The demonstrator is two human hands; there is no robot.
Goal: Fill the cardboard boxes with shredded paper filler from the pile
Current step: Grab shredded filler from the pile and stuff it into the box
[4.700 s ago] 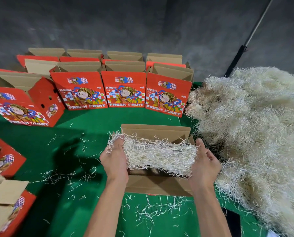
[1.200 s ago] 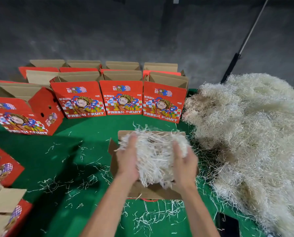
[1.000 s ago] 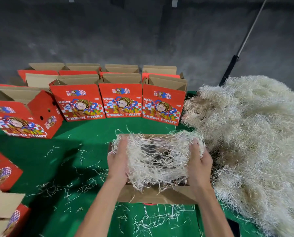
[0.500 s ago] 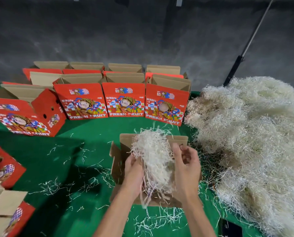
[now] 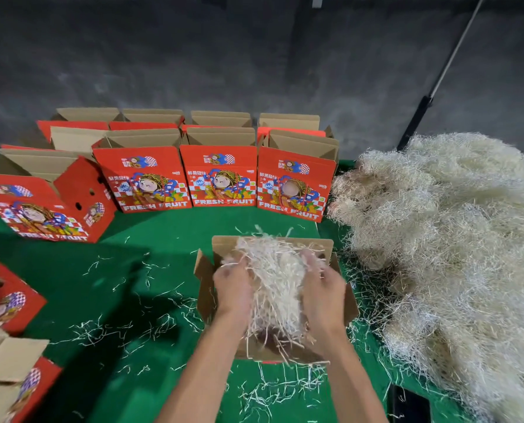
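An open cardboard box (image 5: 205, 288) stands on the green cloth right in front of me, its flaps spread. A clump of pale shredded paper (image 5: 274, 285) sits in and above its opening. My left hand (image 5: 233, 285) grips the clump's left side and my right hand (image 5: 323, 290) grips its right side, fingers curled into the strands. The big pile of shredded paper (image 5: 455, 239) lies to the right, touching the box's right side. The box's inside is hidden under the clump.
Several red "FRESH FRUIT" boxes (image 5: 221, 175) stand open in rows at the back, more (image 5: 38, 203) at the left and lower left. Loose strands litter the green cloth (image 5: 150, 239). A dark pole (image 5: 422, 111) leans on the grey wall. A dark flat object (image 5: 410, 404) lies bottom right.
The hands spread the clump wide over the box, then pressed it together. Now both hands are lower, with the clump bunched between them in the box opening.
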